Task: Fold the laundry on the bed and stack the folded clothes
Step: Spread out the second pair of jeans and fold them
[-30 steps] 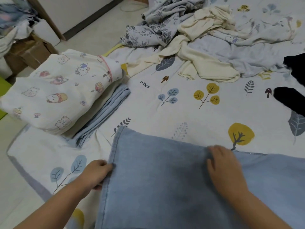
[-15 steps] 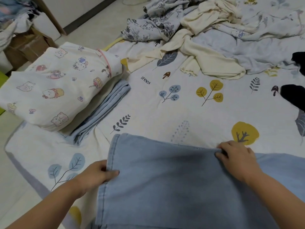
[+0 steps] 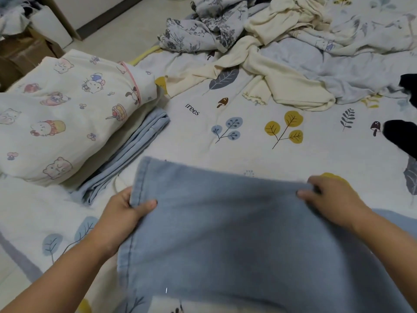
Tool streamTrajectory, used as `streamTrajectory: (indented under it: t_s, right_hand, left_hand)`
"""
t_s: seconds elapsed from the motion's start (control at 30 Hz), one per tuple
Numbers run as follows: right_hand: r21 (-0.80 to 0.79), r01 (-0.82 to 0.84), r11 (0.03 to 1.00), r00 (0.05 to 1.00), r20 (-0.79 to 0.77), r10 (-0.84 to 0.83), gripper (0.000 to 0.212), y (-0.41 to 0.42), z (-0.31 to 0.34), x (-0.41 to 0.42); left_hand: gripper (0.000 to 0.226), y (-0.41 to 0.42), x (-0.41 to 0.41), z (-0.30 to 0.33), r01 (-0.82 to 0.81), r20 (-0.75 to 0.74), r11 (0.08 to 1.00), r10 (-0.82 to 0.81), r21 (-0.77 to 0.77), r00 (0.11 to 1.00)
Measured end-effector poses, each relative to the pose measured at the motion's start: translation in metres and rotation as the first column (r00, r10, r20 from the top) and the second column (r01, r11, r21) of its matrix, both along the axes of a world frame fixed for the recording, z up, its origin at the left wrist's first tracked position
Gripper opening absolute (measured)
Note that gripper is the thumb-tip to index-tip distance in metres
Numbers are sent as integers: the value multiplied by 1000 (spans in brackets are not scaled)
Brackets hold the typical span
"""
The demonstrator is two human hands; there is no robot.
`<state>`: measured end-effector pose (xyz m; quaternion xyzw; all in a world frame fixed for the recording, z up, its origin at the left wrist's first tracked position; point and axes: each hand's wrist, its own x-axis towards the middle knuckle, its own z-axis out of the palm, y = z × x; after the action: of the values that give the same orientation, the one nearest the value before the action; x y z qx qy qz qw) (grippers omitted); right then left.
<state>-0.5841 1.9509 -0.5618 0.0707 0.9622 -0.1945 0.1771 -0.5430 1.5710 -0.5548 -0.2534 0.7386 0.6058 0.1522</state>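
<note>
Left hand: we are seeing the left hand [image 3: 126, 208] reaching in from the lower left, its thumb lying over the top of the blue denim garment [image 3: 225, 233] and the fingers tucked out of sight under the left seam, pinching that edge.
Right hand: we are seeing the right hand [image 3: 331, 199] coming in from the lower right, fingers curled over the far edge of the same garment and gripping it.
Garment: we are finding it spread wide between the two hands at the near side of the bed, its far edge lifted slightly and blurred.
Folded stack: we are noticing a cartoon-print folded piece [image 3: 67, 114] sitting on top of folded blue cloth [image 3: 135, 150], to the left of the garment.
Unfolded heap: we are seeing a cream top [image 3: 282, 82], a grey floral piece [image 3: 203, 26] and pale printed cloth [image 3: 361, 41] lying rumpled at the far side.
Bed: we are looking at a white bedsheet [image 3: 248, 154] printed with leaves, trees and mushrooms.
Room: we are seeing pale floor [image 3: 124, 35] beyond the bed and a cardboard box [image 3: 22, 55] at the upper left; a black item [image 3: 401, 134] is lying at the right edge.
</note>
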Motion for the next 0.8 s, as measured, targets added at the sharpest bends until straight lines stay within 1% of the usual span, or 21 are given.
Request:
streamTrajectory:
  t_s: [0.03,0.07,0.1,0.13,0.17,0.2,0.27,0.33,0.4,0.43,0.47,0.5,0.53,0.6,0.63,0.67,0.7,0.73,0.77,0.8]
  right_hand:
    - [22,80,997,983,-166,-76,29,0,4,-5]
    - [62,120,991,956,-278,-98,24,-1,5,-11]
    - [139,135,981,947,-309,-86,17,-4,5,-16]
    - [236,136,962,962,-262,-71,26,-8,2,-19]
    - [304,125,944,977,-206,-63,43,-13,-3,-20]
    - [318,110,942,982,-184,-52,54,-19,-5,-18]
    - [283,61,957,974,-225,4,59,-35,-5,-6]
    - [249,-50,967,961,-253,115,60,-49,-5,22]
    - [232,-167,958,934,-275,230,66,-60,-8,58]
    - [239,-235,942,913,-279,299,68,-63,-11,77]
    - [240,-288,927,906,-245,345,70,-65,-15,94]
    - [240,-331,913,902,-202,381,68,-67,-19,107]
    - [229,-371,900,893,-180,413,60,-68,-22,116]
    - [222,-420,880,858,-220,465,32,-66,-28,125]
    - [223,-419,880,850,-244,466,24,-66,-27,125]
    - [231,-419,878,841,-267,471,23,-66,-26,125]
    - [237,-399,886,828,-322,459,22,-65,-27,125]
    - [251,-369,895,798,-408,443,22,-64,-28,125]
    - [238,-342,909,772,-481,416,27,-64,-29,128]
    - [206,-341,917,766,-504,398,35,-63,-29,133]
  left_hand:
    - [15,4,-10,0,-20,-85,996,12,-91,996]
    - [14,10,-21,-1,-20,-143,974,-13,-224,990]
    - [13,17,-31,-3,-4,-158,929,-58,-371,986]
    - [21,23,-41,-6,9,-138,869,-89,-495,986]
    - [36,29,-49,-10,18,-95,819,-88,-573,992]
    - [47,31,-55,-13,27,-47,786,-71,-618,996]
    - [52,31,-59,-16,65,39,720,-53,-691,998]
    - [51,25,-51,-19,151,139,660,-71,-736,988]
    - [50,20,-34,-21,277,260,607,-119,-745,958]
    - [49,19,-24,-22,317,292,581,-139,-750,946]
    - [47,18,-15,-23,315,280,568,-152,-760,948]
    - [45,18,-8,-22,275,226,569,-158,-775,961]
    - [44,18,-2,-22,215,149,583,-160,-784,976]
    - [45,20,3,-21,116,22,604,-160,-788,987]
    - [45,21,3,-20,85,-17,606,-161,-791,987]
    - [44,21,2,-20,60,-46,600,-159,-797,986]
    - [44,20,1,-19,34,-70,588,-154,-808,986]
    - [43,19,1,-19,8,-93,576,-145,-817,985]
    - [42,16,2,-20,-8,-104,562,-138,-827,985]
    - [41,11,4,-23,0,-84,548,-129,-837,988]
